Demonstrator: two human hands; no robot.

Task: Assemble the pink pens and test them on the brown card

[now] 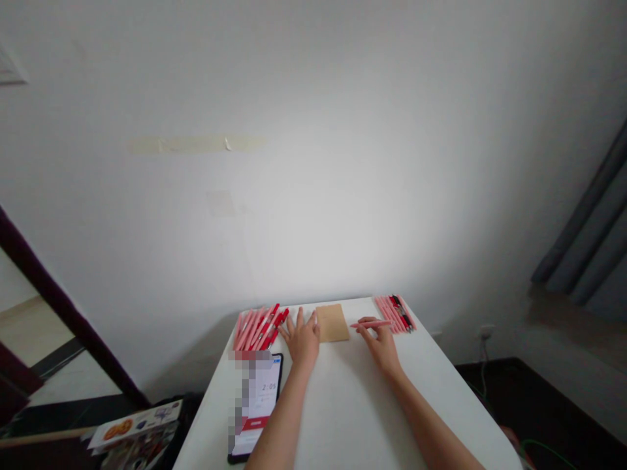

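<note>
My left hand (302, 337) lies flat with its fingers spread on the white table, its thumb side against the left edge of a square brown paper pad (334, 322). My right hand (378, 339) is closed around a pink pen (371, 324), held nearly level just right of the pad. Left of my left hand lies a loose pile of pink and red pens (255, 329). Beyond my right hand, a row of pink, red and black pens (396, 313) sits side by side near the table's far right corner.
A phone (257, 405) with a lit screen lies at the table's left, beside my left forearm. The white table (353, 411) meets a pale wall (313, 215) at its far edge. A box with printed pictures (137, 427) stands low at the left. A grey curtain (588, 241) hangs at the right.
</note>
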